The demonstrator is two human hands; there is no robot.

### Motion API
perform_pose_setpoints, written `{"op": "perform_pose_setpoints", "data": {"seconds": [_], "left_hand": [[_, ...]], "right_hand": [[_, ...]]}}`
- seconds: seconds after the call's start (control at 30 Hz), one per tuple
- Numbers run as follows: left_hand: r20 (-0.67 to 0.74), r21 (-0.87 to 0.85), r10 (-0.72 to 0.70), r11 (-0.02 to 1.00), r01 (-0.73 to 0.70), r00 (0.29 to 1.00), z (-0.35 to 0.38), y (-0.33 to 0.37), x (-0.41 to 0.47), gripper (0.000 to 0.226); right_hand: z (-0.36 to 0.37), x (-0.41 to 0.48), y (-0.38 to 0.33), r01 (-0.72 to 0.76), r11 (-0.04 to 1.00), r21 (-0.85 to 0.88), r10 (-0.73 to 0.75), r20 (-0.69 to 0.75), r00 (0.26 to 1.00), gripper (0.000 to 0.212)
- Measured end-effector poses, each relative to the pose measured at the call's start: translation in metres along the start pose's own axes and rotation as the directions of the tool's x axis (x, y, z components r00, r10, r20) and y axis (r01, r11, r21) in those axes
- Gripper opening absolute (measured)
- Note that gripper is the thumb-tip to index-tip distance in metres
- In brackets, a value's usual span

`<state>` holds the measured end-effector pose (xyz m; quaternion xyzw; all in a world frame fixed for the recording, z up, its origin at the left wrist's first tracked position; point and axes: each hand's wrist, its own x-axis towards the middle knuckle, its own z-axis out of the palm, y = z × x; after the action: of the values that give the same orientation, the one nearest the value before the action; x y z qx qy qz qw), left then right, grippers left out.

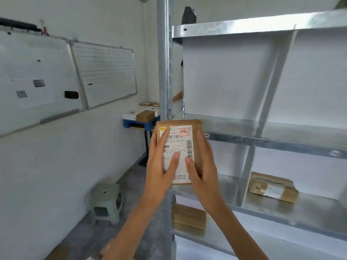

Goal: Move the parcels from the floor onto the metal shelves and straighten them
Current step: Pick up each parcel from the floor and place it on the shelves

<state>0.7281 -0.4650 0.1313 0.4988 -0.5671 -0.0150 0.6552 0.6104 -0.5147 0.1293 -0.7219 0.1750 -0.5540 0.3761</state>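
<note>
A brown cardboard parcel [185, 136] with a white shipping label stands upright at the left front corner of the middle metal shelf [272, 136]. My left hand [162, 166] lies on its label side, fingers straight, thumb across the label. My right hand [201, 164] wraps the parcel's right edge, thumb on the label. Another taped parcel [273, 186] lies on the shelf below, to the right. A further brown parcel [188, 218] sits on the lowest shelf behind the upright post [163, 59].
Whiteboards [105, 72] hang on the left wall. A green plastic stool [107, 201] stands on the floor by that wall. A blue-edged table [139, 117] with boxes is behind the post. Cardboard [58, 252] lies on the floor at the lower left.
</note>
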Motion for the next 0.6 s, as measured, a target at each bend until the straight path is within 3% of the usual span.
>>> {"op": "perform_pose_setpoints", "data": {"seconds": [0.1, 0.2, 0.43, 0.6], "left_hand": [[0.067, -0.099, 0.027, 0.995, -0.02, 0.997, 0.049, 0.021, -0.008, 0.056], [0.153, -0.192, 0.062, 0.981, -0.032, 0.986, 0.099, 0.043, -0.021, 0.052], [0.276, -0.309, 0.138, 0.95, -0.048, 0.951, 0.201, 0.09, -0.048, 0.05], [0.314, -0.355, 0.155, 0.934, -0.036, 0.937, 0.281, 0.135, -0.081, 0.049]], "right_hand": [[-0.052, -0.014, -0.009, 0.031, 0.984, -0.177, -0.046, -0.082, 0.996, 0.058], [-0.104, -0.032, -0.012, -0.013, 0.971, -0.238, -0.032, -0.184, 0.983, 0.057], [-0.208, -0.077, -0.025, -0.171, 0.935, -0.309, 0.043, -0.381, 0.923, 0.059], [-0.292, -0.114, -0.045, -0.191, 0.914, -0.357, 0.021, -0.428, 0.903, 0.057]]}}
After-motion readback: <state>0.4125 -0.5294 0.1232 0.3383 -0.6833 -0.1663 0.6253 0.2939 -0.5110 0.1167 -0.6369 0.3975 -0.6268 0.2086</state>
